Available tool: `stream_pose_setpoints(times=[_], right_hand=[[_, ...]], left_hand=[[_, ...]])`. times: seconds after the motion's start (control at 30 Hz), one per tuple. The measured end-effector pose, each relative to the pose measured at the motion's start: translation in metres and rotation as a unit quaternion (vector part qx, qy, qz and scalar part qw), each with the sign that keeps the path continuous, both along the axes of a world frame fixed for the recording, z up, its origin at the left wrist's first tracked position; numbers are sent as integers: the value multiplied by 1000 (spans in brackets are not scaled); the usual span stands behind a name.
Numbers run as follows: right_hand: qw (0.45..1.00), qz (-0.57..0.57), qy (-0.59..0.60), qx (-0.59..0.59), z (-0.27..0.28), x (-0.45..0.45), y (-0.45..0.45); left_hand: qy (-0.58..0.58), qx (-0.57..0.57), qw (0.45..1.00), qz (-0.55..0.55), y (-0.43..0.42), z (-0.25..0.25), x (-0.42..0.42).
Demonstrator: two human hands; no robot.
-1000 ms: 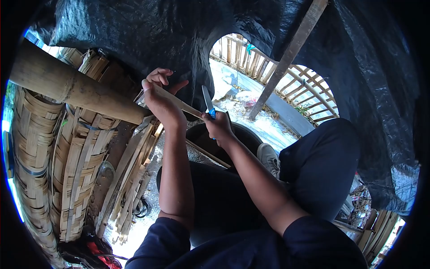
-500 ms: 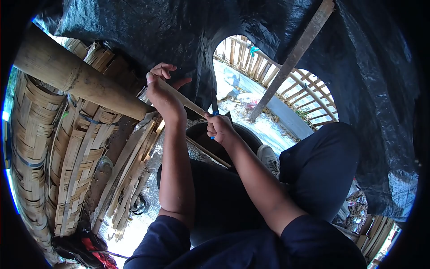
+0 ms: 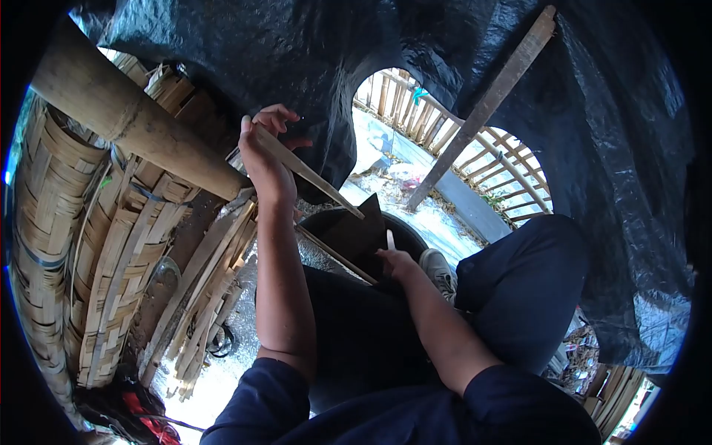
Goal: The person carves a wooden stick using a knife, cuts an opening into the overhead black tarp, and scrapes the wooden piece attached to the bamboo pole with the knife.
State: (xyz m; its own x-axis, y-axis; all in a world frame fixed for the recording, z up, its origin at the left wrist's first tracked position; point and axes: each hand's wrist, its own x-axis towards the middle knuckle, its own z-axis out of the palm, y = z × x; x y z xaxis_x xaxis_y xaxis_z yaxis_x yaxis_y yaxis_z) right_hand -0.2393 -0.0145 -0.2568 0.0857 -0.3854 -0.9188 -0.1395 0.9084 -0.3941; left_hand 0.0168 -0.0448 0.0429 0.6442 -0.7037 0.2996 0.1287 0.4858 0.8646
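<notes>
My left hand (image 3: pixel 268 159) is raised left of centre and grips a flat bamboo strip (image 3: pixel 319 182). The strip slants down to the right, its lower end free in the air above a dark round tub (image 3: pixel 417 228). Some of its fingers stand apart from the strip. Lower and to the right, my right hand (image 3: pixel 397 265) is closed by the tub's near side. A short, pale, narrow piece (image 3: pixel 390 239) sticks up from it; I cannot tell whether it is a blade or bamboo. No blue handle shows now.
A thick bamboo pole (image 3: pixel 141 122) juts in from the upper left. Below it stand woven bamboo panels (image 3: pixel 55 222) and a pile of split strips (image 3: pixel 211 297). Black plastic sheeting (image 3: pixel 245 59) hangs ahead, with a wooden batten (image 3: pixel 486 107) across its opening. A shoe (image 3: pixel 437 273) touches the tub area.
My right hand has dropped down and right, away from the strip; the blue-handled knife it held is no longer recognisable. The strip's lower end now hangs free. My left hand has shifted slightly left.
</notes>
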Motion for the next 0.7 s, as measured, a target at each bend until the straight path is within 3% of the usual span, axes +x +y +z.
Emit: stream_pose_setpoints(times=[0.07, 0.13, 0.2, 0.3, 0.37, 0.5, 0.7], right_hand=[[999, -14, 43, -28, 46, 14, -20], [991, -4, -46, -127, 68, 21, -45], [964, -131, -194, -125, 77, 29, -76], [952, -155, -169, -202, 121, 38, -105], [936, -180, -231, -194, 136, 33, -113], [938, -196, -238, -158, 157, 30, -101], [963, -54, -173, -198, 171, 31, -84]], left_hand=[[0, 0, 1000, -16, 0, 3, 0], [-9, -6, 999, -39, -1, 3, -2], [-18, -15, 998, -60, -2, 5, -6], [-41, -1, 995, -96, -1, 7, -11], [-94, -4, 989, -111, -1, 6, -13], [-101, -45, 983, -150, -2, 5, -14], [-76, -116, 963, -230, -1, 2, -16]])
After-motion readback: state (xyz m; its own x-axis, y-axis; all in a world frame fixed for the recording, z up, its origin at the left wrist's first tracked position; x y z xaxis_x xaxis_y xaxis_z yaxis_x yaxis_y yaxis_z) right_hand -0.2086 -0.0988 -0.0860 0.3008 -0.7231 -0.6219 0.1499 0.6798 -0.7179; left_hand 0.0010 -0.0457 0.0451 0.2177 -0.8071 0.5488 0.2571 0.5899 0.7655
